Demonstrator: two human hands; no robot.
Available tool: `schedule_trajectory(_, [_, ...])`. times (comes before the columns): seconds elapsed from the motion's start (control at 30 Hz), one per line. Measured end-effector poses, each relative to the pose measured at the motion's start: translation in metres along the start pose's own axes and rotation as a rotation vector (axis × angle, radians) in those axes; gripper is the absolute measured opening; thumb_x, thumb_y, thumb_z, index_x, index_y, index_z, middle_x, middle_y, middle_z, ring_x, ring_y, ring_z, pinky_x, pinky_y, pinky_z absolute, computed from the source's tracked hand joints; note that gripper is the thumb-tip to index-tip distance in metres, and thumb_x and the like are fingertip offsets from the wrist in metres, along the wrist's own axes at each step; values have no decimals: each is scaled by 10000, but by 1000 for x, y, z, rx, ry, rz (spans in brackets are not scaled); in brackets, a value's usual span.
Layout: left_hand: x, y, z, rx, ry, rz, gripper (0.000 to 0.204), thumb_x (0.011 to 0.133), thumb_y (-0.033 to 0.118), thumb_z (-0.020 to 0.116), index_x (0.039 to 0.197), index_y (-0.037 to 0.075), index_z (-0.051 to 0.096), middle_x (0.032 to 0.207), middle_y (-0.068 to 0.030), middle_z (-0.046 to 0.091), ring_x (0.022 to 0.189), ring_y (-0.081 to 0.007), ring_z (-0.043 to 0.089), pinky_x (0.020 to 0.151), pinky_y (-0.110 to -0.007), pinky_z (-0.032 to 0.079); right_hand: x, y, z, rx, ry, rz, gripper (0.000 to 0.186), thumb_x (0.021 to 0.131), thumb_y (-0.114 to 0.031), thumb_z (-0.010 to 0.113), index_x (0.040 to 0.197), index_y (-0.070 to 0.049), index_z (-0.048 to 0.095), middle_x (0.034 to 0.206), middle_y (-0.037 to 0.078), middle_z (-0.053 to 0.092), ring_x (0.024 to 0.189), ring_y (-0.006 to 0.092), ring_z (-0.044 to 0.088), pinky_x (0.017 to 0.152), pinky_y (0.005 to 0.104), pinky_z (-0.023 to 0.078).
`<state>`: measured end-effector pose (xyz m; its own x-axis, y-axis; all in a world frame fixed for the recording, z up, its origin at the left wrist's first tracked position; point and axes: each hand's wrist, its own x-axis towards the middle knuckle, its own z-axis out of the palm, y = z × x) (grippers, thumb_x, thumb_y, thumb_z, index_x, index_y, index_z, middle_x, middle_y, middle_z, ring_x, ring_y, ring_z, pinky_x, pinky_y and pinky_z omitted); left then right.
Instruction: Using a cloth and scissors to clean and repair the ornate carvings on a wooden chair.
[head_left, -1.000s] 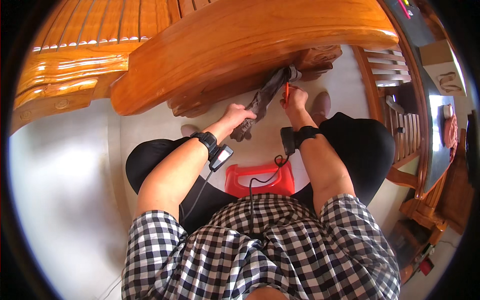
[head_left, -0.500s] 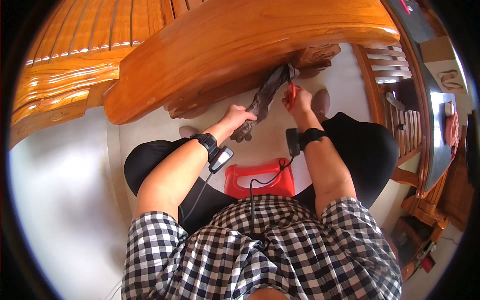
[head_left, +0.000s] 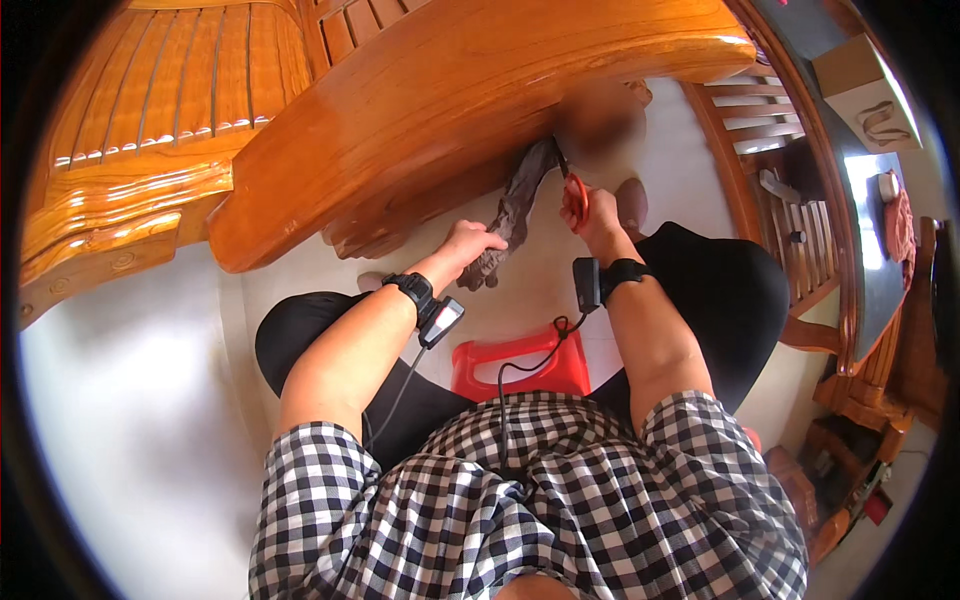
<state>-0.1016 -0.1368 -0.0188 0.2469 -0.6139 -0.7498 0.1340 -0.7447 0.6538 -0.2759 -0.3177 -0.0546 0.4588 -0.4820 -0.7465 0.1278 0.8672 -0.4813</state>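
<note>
My left hand [head_left: 470, 245] is closed on the lower part of a crumpled dark grey-brown cloth [head_left: 518, 198]. This long, narrow piece stretches up and away toward the wooden bench, and a loose end hangs below my fingers. My right hand [head_left: 600, 212] grips a pair of scissors [head_left: 579, 198] by its red handles. Its dark blades point up and to the left, beside the cloth's far end; whether they touch the fabric I cannot tell. A blurred patch hides what lies just beyond.
A heavy varnished wooden bench [head_left: 430, 110] with a thick curved front edge runs across the far side. Under me is a red plastic stool [head_left: 470, 372]. To the right stand a slatted wooden chair [head_left: 755, 125] and a dark-topped table [head_left: 870, 300]. Cables hang from both wrist devices.
The scissors have swung a little left, and their blades now sit lower along the cloth. My left hand keeps its hold, and the view has shifted slightly.
</note>
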Motion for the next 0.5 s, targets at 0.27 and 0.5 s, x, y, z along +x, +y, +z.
schedule_trajectory(0.27, [-25, 35, 14, 124, -5, 128, 113, 698, 83, 671, 666, -7, 608, 643, -44, 586, 585, -125, 528, 552, -291, 418, 9, -11, 25, 20, 178, -11, 177, 892, -142, 511, 805, -36, 623, 630, 90, 502, 478, 213, 459, 391, 310, 341])
schedule_trajectory(0.5, [-65, 37, -9, -45, 82, 417, 128, 687, 59, 663, 619, 10, 566, 603, 8, 500, 586, -84, 470, 533, -290, 386, 3, 2, 76, 112, 364, -91, 312, 912, -137, 402, 818, -12, 673, 621, 90, 529, 486, 214, 460, 442, 340, 366])
